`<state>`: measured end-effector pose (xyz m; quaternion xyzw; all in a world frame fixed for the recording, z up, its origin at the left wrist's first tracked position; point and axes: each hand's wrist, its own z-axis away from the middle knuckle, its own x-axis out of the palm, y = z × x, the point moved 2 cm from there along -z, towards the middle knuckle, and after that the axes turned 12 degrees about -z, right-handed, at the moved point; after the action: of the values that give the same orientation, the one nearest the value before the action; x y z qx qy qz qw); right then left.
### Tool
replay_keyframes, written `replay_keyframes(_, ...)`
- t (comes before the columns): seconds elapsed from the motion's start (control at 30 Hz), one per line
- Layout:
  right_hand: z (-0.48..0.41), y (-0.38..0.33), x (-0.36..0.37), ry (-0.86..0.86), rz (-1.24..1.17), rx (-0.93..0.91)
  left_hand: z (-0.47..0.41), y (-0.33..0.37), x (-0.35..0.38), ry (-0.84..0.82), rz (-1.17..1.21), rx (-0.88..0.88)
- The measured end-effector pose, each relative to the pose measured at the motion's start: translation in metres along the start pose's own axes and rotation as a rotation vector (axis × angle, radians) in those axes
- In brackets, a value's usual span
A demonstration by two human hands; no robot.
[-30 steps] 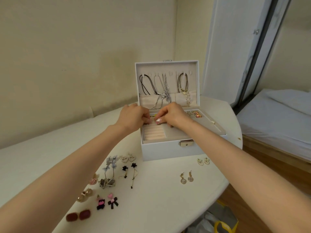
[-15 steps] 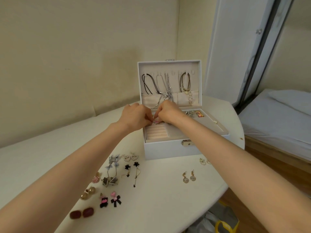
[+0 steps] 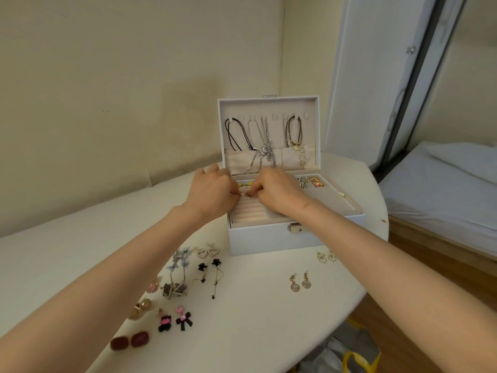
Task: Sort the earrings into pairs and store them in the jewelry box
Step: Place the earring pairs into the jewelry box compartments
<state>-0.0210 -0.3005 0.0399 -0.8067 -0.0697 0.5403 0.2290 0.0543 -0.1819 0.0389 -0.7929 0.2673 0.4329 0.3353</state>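
Your left hand (image 3: pixel 215 192) and right hand (image 3: pixel 279 193), fingers curled, both pinch one tiny shiny earring (image 3: pixel 243 195) just above the ribbed beige rolls (image 3: pixel 247 211) in the white box (image 3: pixel 269 239). Lid (image 3: pixel 269 106) upright, thin chains (image 3: pixel 266 146) hanging. Pairs lie on the smooth white table (image 3: pixel 255 319): pearl hearts (image 3: pixel 207 252), black bows (image 3: pixel 184 320), oval maroon studs (image 3: pixel 139 339).
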Motion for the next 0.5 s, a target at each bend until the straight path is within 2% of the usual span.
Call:
replay_keyframes(0.27, 0.0027, 0.0013, -0.0011, -0.067, 0.029, -0.003, 0.0015, -0.0001, -0.0048, -0.096, 0.029, 0.033)
replay_keyframes(0.4, 0.0052, 0.0034, -0.0034, -0.009, -0.033, 0.009, 0.0053, -0.0008, -0.0057, -0.072, 0.063, -0.001)
replay_keyframes(0.5, 0.0066, 0.0022, -0.0006, -0.042, 0.014, -0.006, 0.0081, 0.0003, -0.0022, -0.078, 0.032, 0.028)
